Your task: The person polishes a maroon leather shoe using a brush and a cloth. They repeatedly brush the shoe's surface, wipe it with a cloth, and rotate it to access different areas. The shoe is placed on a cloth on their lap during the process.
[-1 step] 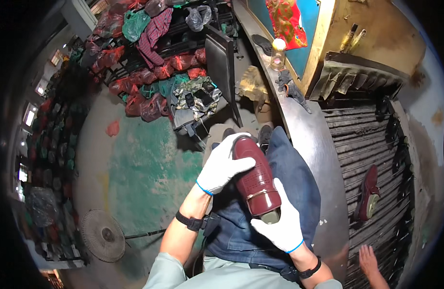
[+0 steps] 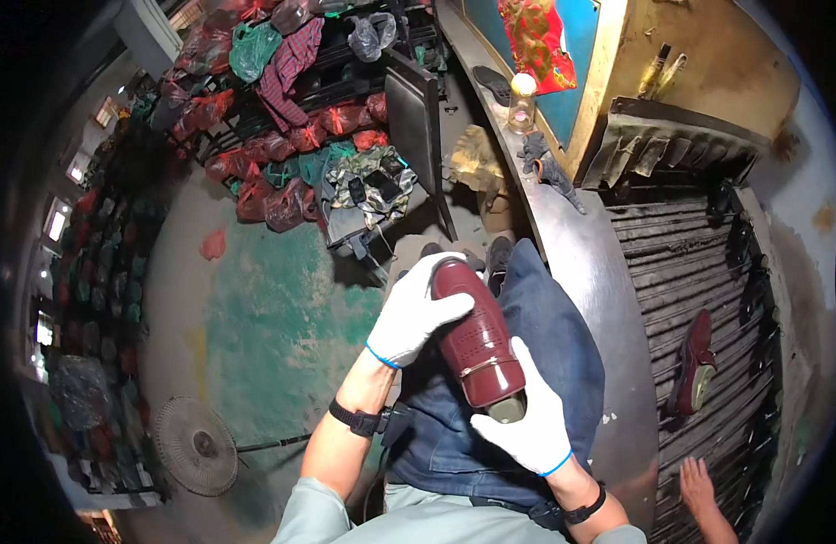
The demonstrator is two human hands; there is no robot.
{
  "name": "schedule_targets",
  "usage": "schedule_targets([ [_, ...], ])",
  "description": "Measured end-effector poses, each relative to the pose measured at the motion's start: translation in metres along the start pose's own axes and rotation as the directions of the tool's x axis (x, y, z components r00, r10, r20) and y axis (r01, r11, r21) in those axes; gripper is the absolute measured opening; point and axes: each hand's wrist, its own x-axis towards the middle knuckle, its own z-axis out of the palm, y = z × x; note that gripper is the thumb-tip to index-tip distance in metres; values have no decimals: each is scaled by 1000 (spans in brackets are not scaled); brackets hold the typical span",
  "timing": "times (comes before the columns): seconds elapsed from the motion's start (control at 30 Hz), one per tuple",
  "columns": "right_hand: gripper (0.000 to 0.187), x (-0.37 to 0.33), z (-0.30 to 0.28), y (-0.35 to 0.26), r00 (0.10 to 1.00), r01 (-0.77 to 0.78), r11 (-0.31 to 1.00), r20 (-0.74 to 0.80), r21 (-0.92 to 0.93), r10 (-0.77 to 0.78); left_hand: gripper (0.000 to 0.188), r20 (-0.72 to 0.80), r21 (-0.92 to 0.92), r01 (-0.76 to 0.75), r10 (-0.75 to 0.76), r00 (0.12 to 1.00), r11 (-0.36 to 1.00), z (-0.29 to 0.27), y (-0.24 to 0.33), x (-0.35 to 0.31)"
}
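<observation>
A glossy dark red shoe (image 2: 484, 343) with small perforations on its upper lies across both my hands, above my lap. White gloves with blue cuffs cover them. My left hand (image 2: 416, 310) is closed round the toe end, its thumb lying over the upper. My right hand (image 2: 532, 419) grips the heel end from the right side, where a greenish shoe last (image 2: 507, 410) shows in the shoe's opening. On the slatted conveyor (image 2: 669, 313) to my right rests another dark red shoe (image 2: 693, 367), also with a greenish last inside.
Another person's bare hand (image 2: 696, 485) is over the conveyor's near end. A metal ledge (image 2: 588, 263) runs along my right, holding a dark glove (image 2: 552, 170) and a glass jar (image 2: 521, 111). A fan (image 2: 196, 446) stands at left; bagged bundles (image 2: 277, 201) fill racks behind a chair (image 2: 416, 118).
The shoe and my hands have shifted very slightly to the left. The other person's hand has moved a little to the right.
</observation>
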Motion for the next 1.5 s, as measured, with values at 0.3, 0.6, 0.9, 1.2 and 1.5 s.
schedule_targets([
  [0.3, 66, -48, 20, 105, 869, -457, 222, 379, 861, 319, 46, -248, -490, -85, -46, 968, 867, -17, -18, -26],
  [0.6, 91, -6, -6, 31, 966, 79, 503, -191, 861, 174, 46, -280, -776, -119, -169, 945, 619, 21, -52, -37],
  [0.9, 78, 53, -19, 1, 900, 344, 758, -424, 554, -99, 75, -211, -808, -7, -279, 937, 589, 77, -62, -55],
  [1.2, 76, 58, 2, 17, 893, 332, 824, -435, 460, -117, 54, -439, 430, -381, 558, 704, 819, 99, -32, -40],
  [1.5, 62, 56, 1, 25, 861, 346, 869, -489, 354, -143, 47, -316, 506, -445, 639, 702, 739, 111, -37, -25],
])
